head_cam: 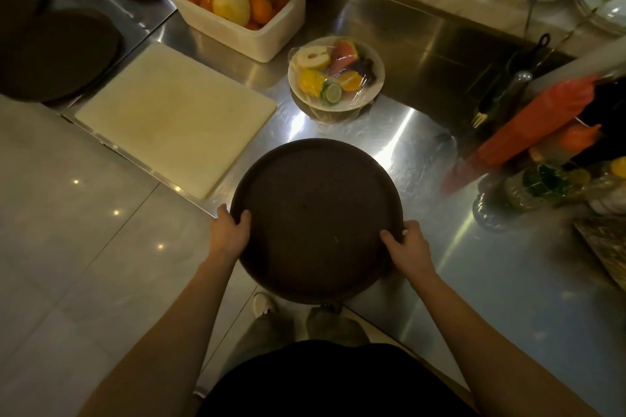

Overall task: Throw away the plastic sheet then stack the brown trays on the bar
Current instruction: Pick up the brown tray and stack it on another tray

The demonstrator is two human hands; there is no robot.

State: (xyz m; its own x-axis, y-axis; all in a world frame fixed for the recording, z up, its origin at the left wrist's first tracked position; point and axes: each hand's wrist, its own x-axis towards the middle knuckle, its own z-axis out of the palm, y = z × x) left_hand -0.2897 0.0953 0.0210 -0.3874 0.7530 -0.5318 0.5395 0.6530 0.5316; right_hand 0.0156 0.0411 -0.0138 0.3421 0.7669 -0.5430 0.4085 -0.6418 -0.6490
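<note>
Both hands grip one round dark-brown tray (316, 217) with a textured surface. The left hand (230, 232) is clamped on its left rim, thumb on top; the right hand (408, 244) is clamped on the right rim the same way. The tray sits over the near corner of the stainless-steel counter (423, 159), partly overhanging the pale tiled floor (84, 230). A second round brown tray (54, 54) lies far to the left on the counter. Between them rests a cream rectangular cutting board (176, 115). Beyond the held tray stands a white plate of cut fruit under cling film (336, 73), and behind it a white plastic tub of oranges (235, 0). No writing or labels can be read.
</note>
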